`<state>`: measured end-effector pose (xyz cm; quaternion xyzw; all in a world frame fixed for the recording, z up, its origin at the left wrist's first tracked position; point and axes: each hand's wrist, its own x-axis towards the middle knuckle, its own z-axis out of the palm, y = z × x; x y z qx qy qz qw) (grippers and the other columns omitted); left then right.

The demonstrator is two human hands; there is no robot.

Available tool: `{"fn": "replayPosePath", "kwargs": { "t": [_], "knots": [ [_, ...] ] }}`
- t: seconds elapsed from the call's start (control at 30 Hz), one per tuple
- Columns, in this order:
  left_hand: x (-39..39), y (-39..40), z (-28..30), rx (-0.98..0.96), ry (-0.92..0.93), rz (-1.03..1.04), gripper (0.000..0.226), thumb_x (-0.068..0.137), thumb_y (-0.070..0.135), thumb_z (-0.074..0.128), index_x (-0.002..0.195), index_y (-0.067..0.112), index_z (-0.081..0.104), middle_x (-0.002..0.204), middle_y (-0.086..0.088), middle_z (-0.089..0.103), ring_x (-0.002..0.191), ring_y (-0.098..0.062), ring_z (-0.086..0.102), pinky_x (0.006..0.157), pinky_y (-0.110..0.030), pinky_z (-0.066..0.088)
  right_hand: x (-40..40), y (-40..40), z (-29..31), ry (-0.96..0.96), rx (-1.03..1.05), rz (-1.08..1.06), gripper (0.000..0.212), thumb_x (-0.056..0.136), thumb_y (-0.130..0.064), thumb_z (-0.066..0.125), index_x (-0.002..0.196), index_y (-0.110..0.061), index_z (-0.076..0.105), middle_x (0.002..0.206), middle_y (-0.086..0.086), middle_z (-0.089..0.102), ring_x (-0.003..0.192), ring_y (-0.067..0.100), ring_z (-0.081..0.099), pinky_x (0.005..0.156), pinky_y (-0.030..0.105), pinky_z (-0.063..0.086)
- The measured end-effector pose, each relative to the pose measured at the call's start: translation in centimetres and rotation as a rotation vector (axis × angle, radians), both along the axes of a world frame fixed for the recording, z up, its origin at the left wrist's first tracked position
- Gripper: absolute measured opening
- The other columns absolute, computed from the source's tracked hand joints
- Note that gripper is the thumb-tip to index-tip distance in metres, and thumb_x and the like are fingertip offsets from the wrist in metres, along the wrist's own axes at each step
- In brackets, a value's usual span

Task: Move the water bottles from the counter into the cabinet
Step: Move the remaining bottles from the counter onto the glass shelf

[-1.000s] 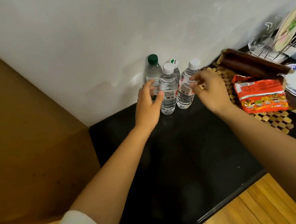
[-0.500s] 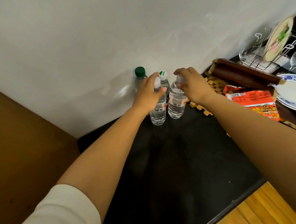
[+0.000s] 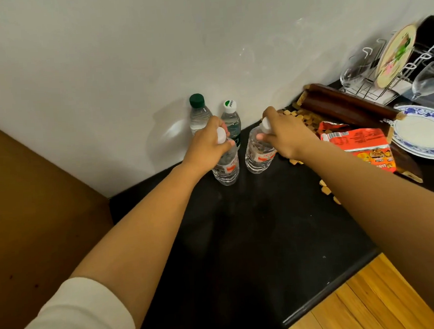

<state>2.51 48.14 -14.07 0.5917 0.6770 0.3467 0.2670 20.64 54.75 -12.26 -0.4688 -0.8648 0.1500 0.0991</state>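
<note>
- Both hands grip bottles by the neck: the left hand has its fingers curled over the white cap of the left front bottle, and the right hand pinches the cap and neck of the right front bottle.
- Grasping at the top probably allows each bottle to be raised straight up, clear of its neighbours; whether either base has left the surface cannot be told.
- Bottles counted: four. Two are held at the front; two stand free behind them against the wall, namely the green-capped bottle and the bottle with a green-and-white cap.
- All four are at the back of the black counter, just beside one another; no cabinet interior is visible, so none is yet stored.
- To the right lies a woven mat, partly rolled, bearing one red snack packet.
- Further right: a stack of blue-rimmed plates, at least two, and a wire rack holding one decorated plate and two stemmed glasses.
- A brown panel bounds the counter on the left; it may belong to the cabinet.
</note>
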Motion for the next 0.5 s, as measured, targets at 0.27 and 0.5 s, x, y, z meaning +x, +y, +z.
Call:
{"fn": "replayPosePath", "kwargs": {
  "t": [0.27,0.5],
  "knots": [
    [-1.4,-5.7,0.7,-0.135,-0.024,-0.131,0.027,0.079,0.017,0.067,0.084,0.033,0.047,0.097,0.009,0.066,0.094,-0.009,0.060,0.077,-0.028,0.047,0.4,-5.9,0.5,-0.040,0.034,0.180,0.041,0.091,-0.036,0.053,0.114,-0.006,0.040,0.099,0.019,0.061,0.083,0.032,0.058,0.067,0.035,0.041],
    [-1.8,-12.2,1.1,-0.203,-0.042,-0.219,0.030,0.072,0.011,0.068,0.077,0.035,0.050,0.094,0.012,0.070,0.093,-0.007,0.064,0.083,-0.039,0.054,0.0,-12.4,0.1,-0.057,0.095,0.278,0.044,0.090,-0.046,0.050,0.113,-0.011,0.038,0.097,0.012,0.061,0.082,0.034,0.060,0.061,0.033,0.035]
  ]
}}
